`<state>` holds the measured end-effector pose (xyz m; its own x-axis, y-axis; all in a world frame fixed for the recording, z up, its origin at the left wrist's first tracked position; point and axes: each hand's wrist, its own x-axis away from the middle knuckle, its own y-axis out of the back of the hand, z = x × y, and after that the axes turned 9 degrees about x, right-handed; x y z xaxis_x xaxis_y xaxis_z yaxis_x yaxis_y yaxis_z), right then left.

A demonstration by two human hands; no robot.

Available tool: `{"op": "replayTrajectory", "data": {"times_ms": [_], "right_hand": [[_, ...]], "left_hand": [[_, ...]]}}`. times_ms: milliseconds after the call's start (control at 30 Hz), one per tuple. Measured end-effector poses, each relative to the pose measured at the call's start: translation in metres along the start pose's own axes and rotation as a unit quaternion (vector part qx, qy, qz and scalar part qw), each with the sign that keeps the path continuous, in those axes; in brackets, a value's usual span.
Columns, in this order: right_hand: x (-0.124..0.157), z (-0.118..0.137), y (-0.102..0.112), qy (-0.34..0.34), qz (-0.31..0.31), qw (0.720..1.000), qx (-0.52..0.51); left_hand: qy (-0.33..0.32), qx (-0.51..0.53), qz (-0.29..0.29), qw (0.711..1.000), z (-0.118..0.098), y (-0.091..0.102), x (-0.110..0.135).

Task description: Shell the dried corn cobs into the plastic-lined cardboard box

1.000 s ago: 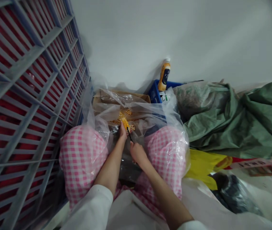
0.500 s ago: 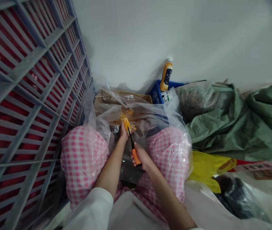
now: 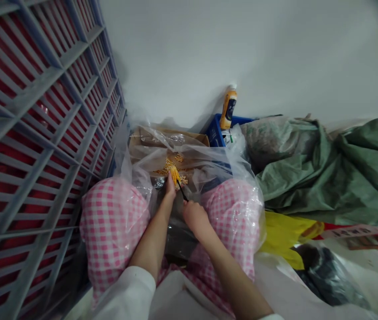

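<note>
My left hand (image 3: 169, 189) grips a yellow corn cob (image 3: 174, 174) and holds it over a cardboard box (image 3: 149, 138) lined with clear plastic. Loose kernels (image 3: 168, 164) lie in the box. My right hand (image 3: 193, 216) is closed round a screwdriver, and its dark shaft (image 3: 182, 192) points up at the cob's lower end. The orange handle is hidden inside the fist. Both hands work between my knees, which are in pink checked trousers (image 3: 115, 218).
A grey and red slatted rack (image 3: 35, 133) fills the left. Behind the box stand a blue crate (image 3: 216, 129) and an orange bottle (image 3: 228, 106). Green sacks (image 3: 325, 164), a yellow bag (image 3: 285, 231) and a dark bag (image 3: 328, 275) lie on the right.
My right hand pulled the screwdriver back, baring its orange handle, then pushed it forward to the cob again. My left hand kept the cob in place.
</note>
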<state>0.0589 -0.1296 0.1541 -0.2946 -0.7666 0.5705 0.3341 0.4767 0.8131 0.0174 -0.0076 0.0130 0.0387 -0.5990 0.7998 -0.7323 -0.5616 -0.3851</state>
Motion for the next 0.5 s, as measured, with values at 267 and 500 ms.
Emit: {"op": "replayTrajectory", "data": {"times_ms": [267,500], "right_hand": [[-0.004,0.012,-0.008,-0.020,0.001,0.999,-0.029],[-0.020,0.005,-0.011,-0.033,0.116,0.972,-0.202]], "left_hand": [[0.016,0.007,0.007,1.000,-0.005,-0.005,0.000],[0.018,0.012,-0.017,1.000,-0.002,-0.008,-0.001]]}}
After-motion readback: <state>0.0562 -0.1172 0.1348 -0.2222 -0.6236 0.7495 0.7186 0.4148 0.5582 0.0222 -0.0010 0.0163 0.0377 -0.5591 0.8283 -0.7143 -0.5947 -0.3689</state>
